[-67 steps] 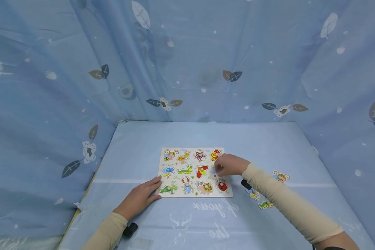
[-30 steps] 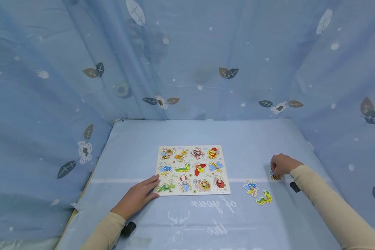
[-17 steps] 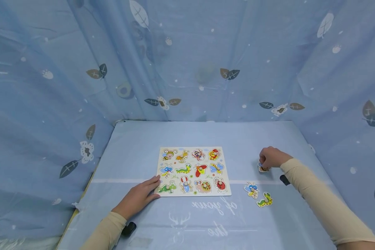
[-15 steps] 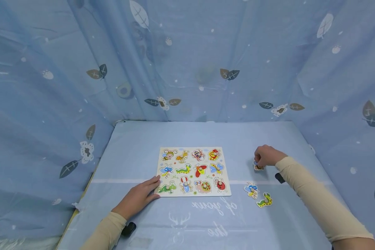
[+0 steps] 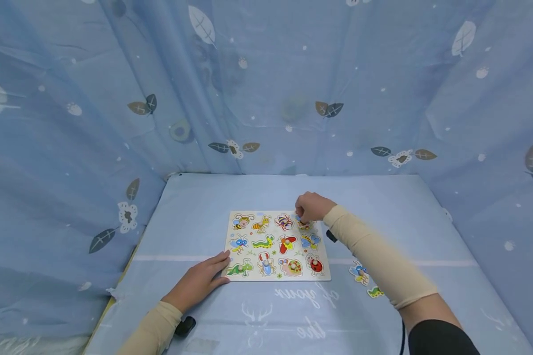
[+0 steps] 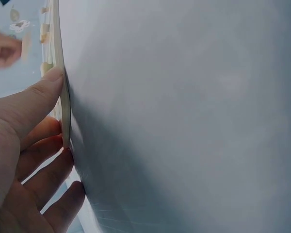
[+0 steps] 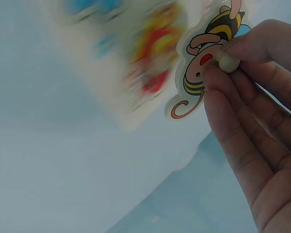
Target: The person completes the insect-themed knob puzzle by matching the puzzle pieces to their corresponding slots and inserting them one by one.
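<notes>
My left hand rests at the lower left edge of the peg puzzle board, its fingers fairly straight. In the left wrist view the thumb and fingertips touch the board's edge. Over the board's upper right corner, my right hand pinches a bee puzzle piece by its small round knob. The bee overlaps the red and yellow insect in that corner in the head view. Other printed insects, several with knobs, fill the board, among them a ladybug and a snail.
On the blue table cover, right of the board, lie a loose mosquito piece and a green caterpillar piece, the latter partly hidden by the right forearm. Blue leaf-patterned curtains enclose the table at the back and sides.
My right hand left the board, picked up the bee piece on the right of the table and carried it left to the board's upper right corner. My left hand stayed at the board.
</notes>
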The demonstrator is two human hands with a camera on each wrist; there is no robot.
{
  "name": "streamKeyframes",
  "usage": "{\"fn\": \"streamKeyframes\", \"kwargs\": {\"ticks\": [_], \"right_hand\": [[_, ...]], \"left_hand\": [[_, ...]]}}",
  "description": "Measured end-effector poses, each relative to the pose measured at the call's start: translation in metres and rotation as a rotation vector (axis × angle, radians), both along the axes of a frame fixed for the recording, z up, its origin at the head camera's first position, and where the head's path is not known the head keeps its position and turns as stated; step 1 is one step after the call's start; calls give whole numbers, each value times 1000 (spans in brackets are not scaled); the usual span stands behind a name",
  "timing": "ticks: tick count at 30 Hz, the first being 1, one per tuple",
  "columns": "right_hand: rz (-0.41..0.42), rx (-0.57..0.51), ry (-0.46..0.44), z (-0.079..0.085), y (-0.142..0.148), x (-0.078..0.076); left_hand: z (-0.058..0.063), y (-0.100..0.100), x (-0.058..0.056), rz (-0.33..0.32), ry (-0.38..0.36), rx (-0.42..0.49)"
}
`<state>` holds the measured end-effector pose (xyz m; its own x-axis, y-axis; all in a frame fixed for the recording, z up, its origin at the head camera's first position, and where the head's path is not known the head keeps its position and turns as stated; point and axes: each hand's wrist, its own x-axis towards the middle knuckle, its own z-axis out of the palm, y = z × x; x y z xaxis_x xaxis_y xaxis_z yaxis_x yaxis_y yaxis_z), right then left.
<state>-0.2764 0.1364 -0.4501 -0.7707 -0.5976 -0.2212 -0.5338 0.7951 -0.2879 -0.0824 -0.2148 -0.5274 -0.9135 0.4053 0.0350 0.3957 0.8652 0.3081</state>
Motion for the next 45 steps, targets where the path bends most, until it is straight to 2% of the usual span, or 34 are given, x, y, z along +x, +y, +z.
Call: {"fn": "streamKeyframes", "kwargs": {"ticks": [8, 12, 17, 22, 29, 35, 45], "right_hand": [[135, -50, 54, 3, -89, -2], [158, -43, 88, -1, -124, 1], [176, -27, 118, -13, -154, 5], [172, -17, 146, -27, -169, 5], [173, -49, 189, -37, -176, 0], [154, -63, 201, -37, -178, 0], [97, -24, 193, -35, -182, 8]], "left_hand": [[2, 0, 0, -3, -21, -3], [3, 0, 1, -6, -15, -1], [3, 0, 2, -23, -13, -2], [1, 1, 3, -31, -14, -19], [1, -3, 2, -28, 2, -7], [3, -3, 0, -26, 8, -20], [2, -2, 2, -14, -15, -26]]}}
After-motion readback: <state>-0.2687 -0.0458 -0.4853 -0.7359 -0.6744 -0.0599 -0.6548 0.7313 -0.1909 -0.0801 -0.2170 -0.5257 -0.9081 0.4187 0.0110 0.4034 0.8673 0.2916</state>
